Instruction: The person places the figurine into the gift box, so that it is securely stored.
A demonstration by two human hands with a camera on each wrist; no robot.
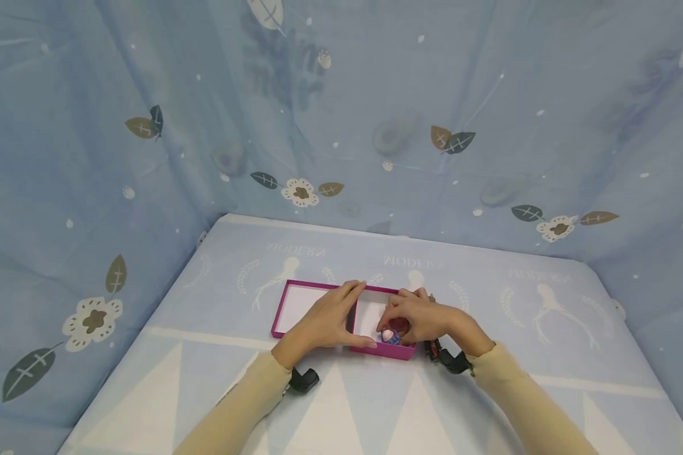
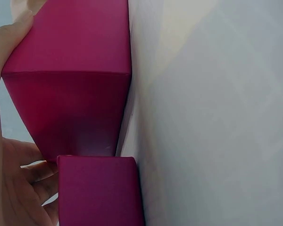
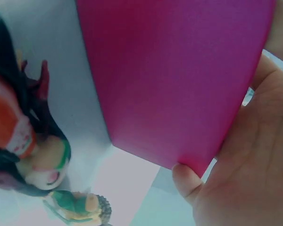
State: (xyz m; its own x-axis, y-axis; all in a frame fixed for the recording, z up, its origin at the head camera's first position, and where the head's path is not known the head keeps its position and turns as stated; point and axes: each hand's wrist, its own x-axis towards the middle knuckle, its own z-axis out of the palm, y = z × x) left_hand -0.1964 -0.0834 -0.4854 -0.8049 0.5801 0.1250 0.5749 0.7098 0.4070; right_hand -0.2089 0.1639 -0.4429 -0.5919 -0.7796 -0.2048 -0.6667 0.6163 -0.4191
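Note:
A magenta box [image 1: 384, 349] with a white inside stands on the table, its shallower magenta tray or lid [image 1: 281, 309] close on its left. My left hand [image 1: 327, 319] spans the box's left end and grips it, thumb at the near wall and fingers at the far wall. In the left wrist view, the thumb lies along the box wall [image 2: 75, 37]. Over the box's right half, my right hand [image 1: 421, 318] pinches a small pink and blue figure [image 1: 389, 336] inside, partly hidden by the fingers. One right-hand digit [image 3: 186, 179] touches the outer wall.
Several small toy figures stand or lie right of the box, including one with orange and black [image 3: 9, 117] and one in green [image 3: 78, 205]. A patterned light cloth [image 1: 518, 328] covers the table. Blue curtains [image 1: 341, 114] hang behind and at the sides.

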